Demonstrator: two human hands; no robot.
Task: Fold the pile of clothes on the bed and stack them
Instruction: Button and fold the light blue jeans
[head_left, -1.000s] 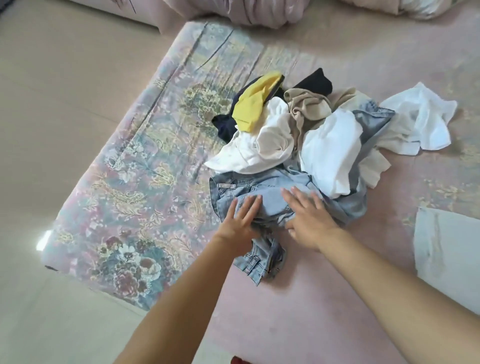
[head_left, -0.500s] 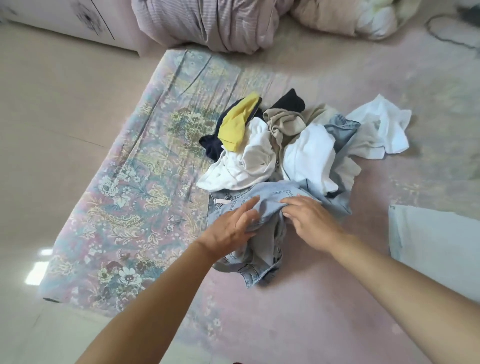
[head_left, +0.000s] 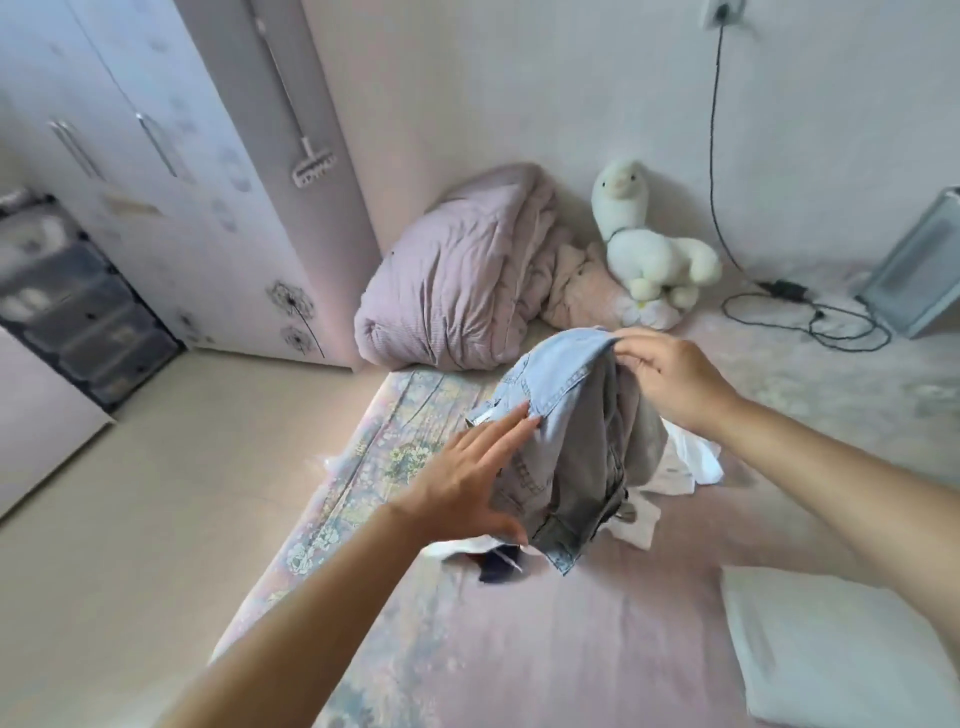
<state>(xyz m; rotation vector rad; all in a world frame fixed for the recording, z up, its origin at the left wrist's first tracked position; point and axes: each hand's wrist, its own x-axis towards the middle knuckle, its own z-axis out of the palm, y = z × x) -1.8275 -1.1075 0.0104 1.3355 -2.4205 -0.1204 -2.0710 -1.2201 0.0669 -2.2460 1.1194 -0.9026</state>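
The light blue denim garment (head_left: 566, 441), which half a second ago was lying at the near edge of the pile on the bed, is now hanging in the air at the centre of the frame, lifted clear of the pink floral bedsheet (head_left: 519, 649). The right hand (head_left: 670, 379) is pinching its top edge, while the left hand (head_left: 467, 478) is touching its side with straight, spread fingers. Beneath it the pile of white and dark clothes (head_left: 685, 462) is peeking out. A folded white cloth (head_left: 831, 649) is lying at lower right, and a white plush toy (head_left: 649, 244) is now showing at upper right.

Light blue denim garment (head_left: 566, 410), floral bedsheet (head_left: 374, 467), white plush (head_left: 649, 249)
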